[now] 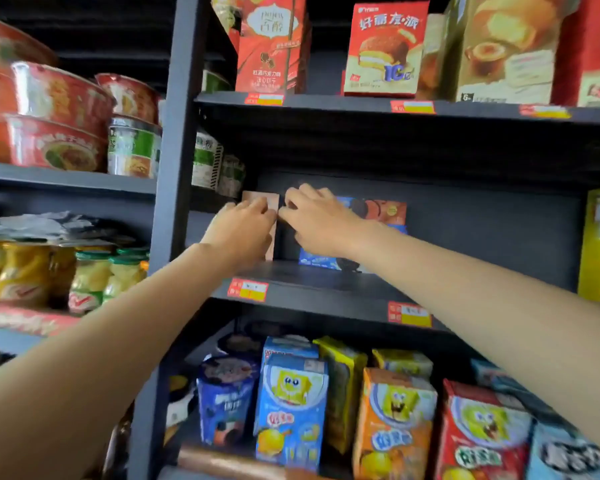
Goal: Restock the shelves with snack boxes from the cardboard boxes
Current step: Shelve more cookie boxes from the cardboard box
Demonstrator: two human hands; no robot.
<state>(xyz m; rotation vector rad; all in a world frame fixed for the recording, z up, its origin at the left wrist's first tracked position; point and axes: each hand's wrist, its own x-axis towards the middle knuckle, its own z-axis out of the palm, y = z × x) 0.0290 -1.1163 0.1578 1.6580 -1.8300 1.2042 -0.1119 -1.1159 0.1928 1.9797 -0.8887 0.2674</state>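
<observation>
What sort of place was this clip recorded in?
Most likely a small grocery or convenience store. Dark shelves carry red-and-yellow price tags on their edges, with rows of snack boxes, instant noodle bowls and jarred fruit facing outward.

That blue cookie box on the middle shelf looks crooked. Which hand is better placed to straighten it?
The right hand: it already lies across the blue cookie box, while the left hand is occupied at the brown box beside it.
</observation>
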